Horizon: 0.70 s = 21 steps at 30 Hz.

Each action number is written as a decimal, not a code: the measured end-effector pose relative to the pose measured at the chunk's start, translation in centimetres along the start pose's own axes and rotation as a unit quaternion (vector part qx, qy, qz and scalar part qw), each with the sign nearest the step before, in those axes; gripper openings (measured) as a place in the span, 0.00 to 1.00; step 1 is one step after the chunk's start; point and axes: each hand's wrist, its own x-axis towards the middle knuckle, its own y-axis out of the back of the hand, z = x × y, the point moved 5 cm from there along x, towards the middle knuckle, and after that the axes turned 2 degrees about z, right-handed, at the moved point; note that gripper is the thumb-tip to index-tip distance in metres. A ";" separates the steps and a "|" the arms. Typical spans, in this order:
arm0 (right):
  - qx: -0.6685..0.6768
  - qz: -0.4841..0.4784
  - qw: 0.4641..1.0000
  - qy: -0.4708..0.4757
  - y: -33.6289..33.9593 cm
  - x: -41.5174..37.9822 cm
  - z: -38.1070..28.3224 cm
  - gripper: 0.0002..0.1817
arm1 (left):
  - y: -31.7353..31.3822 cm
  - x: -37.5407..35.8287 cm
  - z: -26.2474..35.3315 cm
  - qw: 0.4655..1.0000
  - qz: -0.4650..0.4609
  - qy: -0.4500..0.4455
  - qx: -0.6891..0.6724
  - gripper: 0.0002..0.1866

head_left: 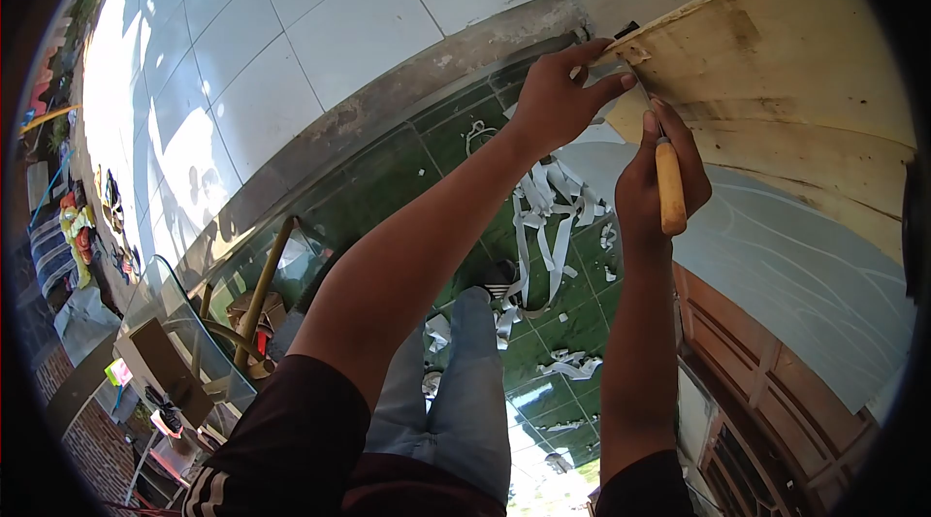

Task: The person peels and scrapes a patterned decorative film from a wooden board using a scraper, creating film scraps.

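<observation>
The right hand [664, 173] is wrapped around the handle of a wooden-handled tool [671, 189], its thin metal shaft pointing away toward the far left corner of a tan panel [776, 51], which spreads across the far right of the scene. The left hand [567, 95] is at that corner, fingers bent and the thumb close to the shaft; whether it pinches the panel or only steadies it, I cannot tell. That closeness looks like the chief hazard: if the tip skidded off the corner under a hard push, it could jab the left thumb or fingers. The corner looks rough and broken, so prying there might split it further or tear a piece loose. The panel's support is not clear; if it is poorly braced, pressure at one corner could make it rock or slide against the pale grey sheet [786, 255] on the near side of it, scuffing that surface. Underfoot, loose white strips [548, 245] lie on the green tiled floor [572, 294] beside a shoe [497, 282], and a step onto them could slip or snag, jolting the tool while its point is near the fingers.
</observation>
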 end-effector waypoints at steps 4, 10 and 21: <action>-0.004 0.001 1.000 0.016 0.0 0.5 0.1 0.12 | -0.1 -0.1 0.4 1.000 0.011 0.018 0.004 0.32; -0.029 -0.030 0.999 0.018 0.1 1.7 -0.5 0.11 | -0.4 0.2 0.4 0.999 0.024 0.010 -0.018 0.31; -0.001 -0.073 0.997 0.001 0.8 3.9 0.8 0.05 | -0.2 0.5 1.1 0.999 0.001 0.024 0.040 0.31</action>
